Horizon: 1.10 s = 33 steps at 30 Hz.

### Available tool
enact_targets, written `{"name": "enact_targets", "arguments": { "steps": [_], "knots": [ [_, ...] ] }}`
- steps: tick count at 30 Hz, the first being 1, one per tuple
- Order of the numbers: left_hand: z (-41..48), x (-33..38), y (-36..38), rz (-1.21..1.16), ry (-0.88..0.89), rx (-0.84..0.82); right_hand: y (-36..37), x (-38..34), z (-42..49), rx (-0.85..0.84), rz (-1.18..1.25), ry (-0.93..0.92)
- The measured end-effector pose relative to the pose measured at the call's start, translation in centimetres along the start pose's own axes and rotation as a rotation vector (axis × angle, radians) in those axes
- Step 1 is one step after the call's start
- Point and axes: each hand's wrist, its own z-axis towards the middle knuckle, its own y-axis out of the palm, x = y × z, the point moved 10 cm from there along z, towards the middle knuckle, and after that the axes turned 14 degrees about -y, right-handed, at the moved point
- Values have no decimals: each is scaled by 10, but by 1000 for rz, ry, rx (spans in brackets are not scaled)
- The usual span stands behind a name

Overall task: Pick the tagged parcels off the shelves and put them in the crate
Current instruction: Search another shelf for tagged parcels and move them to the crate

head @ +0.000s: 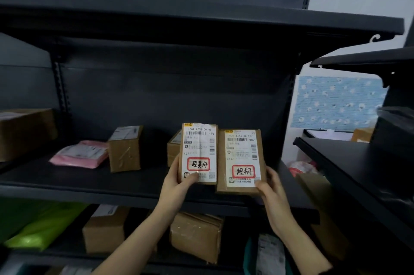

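Observation:
Two small cardboard parcels stand upright side by side in front of the middle shelf [112, 187]. Each bears a white shipping label and a red-framed handwritten tag. My left hand [177, 182] grips the left tagged parcel [198, 140] by its lower left corner, thumb on the label. My right hand [272, 187] holds the right tagged parcel [240, 147] at its lower right corner. No crate is in view.
On the middle shelf lie a pink mailer [80, 154], a taped brown box [124, 149], a small box [173, 149] behind the held parcels, and a larger box [24, 133] at far left. The lower shelf holds a green bag [44, 227] and brown boxes [195, 234]. Another shelf unit [358, 162] stands right.

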Motion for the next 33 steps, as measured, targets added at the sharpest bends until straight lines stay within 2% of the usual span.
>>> {"name": "enact_targets", "arguments": {
  "steps": [6,13,23,33],
  "knots": [
    [-19,5,-92,17,16,137,89,11,-12,-153,7,-11],
    [-65,14,-230,32,57,314,226,17,-53,-355,49,48],
    [-168,7,-437,-23,20,531,435,12,-159,-612,146,85],
    [-276,-2,-601,8,-13,772,603,12,-268,-831,234,99]
  ]
}}
